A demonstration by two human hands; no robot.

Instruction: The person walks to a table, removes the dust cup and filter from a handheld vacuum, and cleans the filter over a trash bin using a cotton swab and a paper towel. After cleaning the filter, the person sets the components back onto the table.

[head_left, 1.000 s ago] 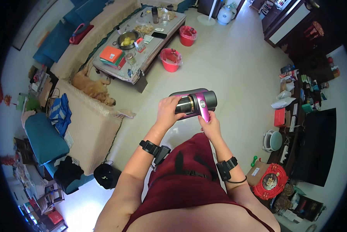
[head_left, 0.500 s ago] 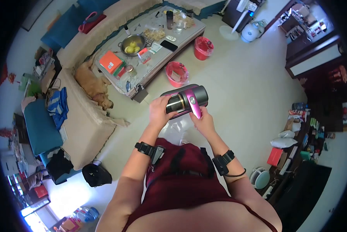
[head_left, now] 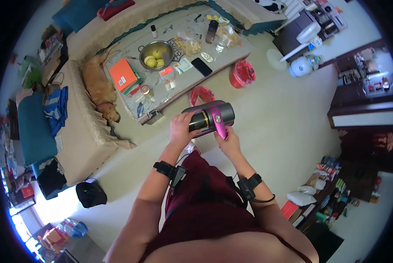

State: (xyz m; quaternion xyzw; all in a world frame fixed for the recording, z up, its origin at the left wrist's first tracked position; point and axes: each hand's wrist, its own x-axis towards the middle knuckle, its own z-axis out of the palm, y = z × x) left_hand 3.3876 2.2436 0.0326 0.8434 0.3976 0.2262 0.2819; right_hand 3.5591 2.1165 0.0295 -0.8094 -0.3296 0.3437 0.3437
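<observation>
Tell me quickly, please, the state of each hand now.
Left hand: closed around the device's dark cylinder.
Right hand: closed on its pink handle.

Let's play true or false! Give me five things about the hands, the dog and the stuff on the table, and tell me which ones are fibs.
1. The right hand is on the pink-and-grey device. True.
2. The left hand holds nothing. False: the left hand grips the device too.
3. The dog stands on the sofa. False: the dog lies on the floor beside the sofa.
4. The metal bowl on the table has yellow-green fruit in it. True.
5. The black phone is in a red bin. False: the phone lies on the table.
</observation>
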